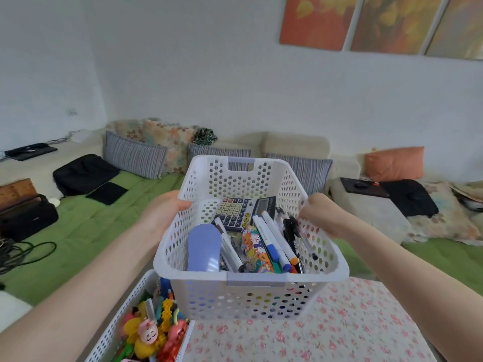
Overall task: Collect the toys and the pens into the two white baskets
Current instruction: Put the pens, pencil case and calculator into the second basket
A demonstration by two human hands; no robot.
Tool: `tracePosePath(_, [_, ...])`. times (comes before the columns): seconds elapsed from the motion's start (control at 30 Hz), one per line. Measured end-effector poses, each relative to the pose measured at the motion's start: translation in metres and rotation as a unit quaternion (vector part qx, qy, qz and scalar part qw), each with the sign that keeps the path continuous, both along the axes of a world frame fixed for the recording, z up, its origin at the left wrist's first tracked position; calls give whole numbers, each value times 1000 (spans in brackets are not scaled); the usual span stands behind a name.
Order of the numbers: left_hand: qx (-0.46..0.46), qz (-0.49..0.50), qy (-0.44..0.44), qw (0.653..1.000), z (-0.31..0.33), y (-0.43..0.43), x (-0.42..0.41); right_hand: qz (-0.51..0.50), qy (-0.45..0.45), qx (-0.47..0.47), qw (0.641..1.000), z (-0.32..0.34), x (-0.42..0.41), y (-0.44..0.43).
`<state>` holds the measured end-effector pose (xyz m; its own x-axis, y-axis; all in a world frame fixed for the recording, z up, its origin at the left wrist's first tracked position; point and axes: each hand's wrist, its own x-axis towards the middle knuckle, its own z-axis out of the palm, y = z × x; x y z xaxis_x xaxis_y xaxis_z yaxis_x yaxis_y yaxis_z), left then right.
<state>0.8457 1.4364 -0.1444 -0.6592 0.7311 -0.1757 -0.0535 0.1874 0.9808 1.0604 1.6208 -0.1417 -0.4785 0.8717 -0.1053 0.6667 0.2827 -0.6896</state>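
Left of the pen basket and beyond it, a black case and a loose cable lie at the edge of a green cover, with a black bag farther back. Three striped cushions line the wall behind the pen basket, and one orange cushion sits to its far right. Nothing stands between you and the pen basket, but its near left corner hides the far end of the toy basket.

You have two white baskets and two hands in view. Your left hand grips the pen basket's left wall, thumb hooked over the rim and the other fingers hidden behind the plastic. Your right hand grips the right rim, fingers curled tight on it. The pen basket hangs between them, over the flowered worktop.

The toy basket, below and left of the pen basket, holds a heap of toys in yellow, red and pink, too jumbled to count.

Inside the pen basket, from its left side:
- one lilac rounded object
- one marker beside it
- one calculator at the back
- one patterned pencil case
- two white markers side by side
- a bunch of black pens against the right wall, whose number you cannot tell
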Motion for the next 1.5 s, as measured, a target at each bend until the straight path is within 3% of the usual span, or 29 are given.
tracePosePath(0.47, [-30, -76, 122, 989, -66, 6, -57, -78, -17, -50, 996, -73, -43, -28])
tracePosePath(0.7, [-90, -93, 170, 977, -127, 12, -55, -145, -22, -95, 985, -131, -34, -32])
tracePosePath(1.27, [-205, -104, 117, 966, -310, 27, -38, -143, -97, -128, 977, -312, -21, -32])
tracePosePath(1.5, [-243, -109, 111, 957, -386, 32, -33, -159, -79, -167, 970, -394, -16, -33])
